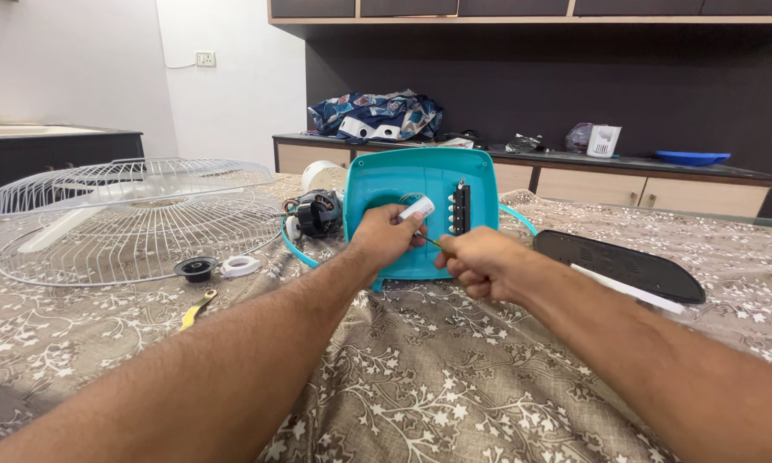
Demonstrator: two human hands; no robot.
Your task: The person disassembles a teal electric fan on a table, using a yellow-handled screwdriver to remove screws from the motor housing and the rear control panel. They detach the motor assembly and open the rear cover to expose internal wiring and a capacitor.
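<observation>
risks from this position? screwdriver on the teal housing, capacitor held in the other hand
1. The teal housing stands on edge on soft cloth, steadied only by the left hand; tool pressure may tip it.
2. The screwdriver tip is close to the left fingers; a slip could jab them.
3. The white cylinder hangs near wiring; tugging could strain it.

No packages, labels, signs, screens.

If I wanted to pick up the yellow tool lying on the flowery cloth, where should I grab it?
Probably grab the yellow tool around its middle, coming straight down from above. It lies flat on the cloth, long and thin, with open space on both sides, apart from the black cap.
</observation>
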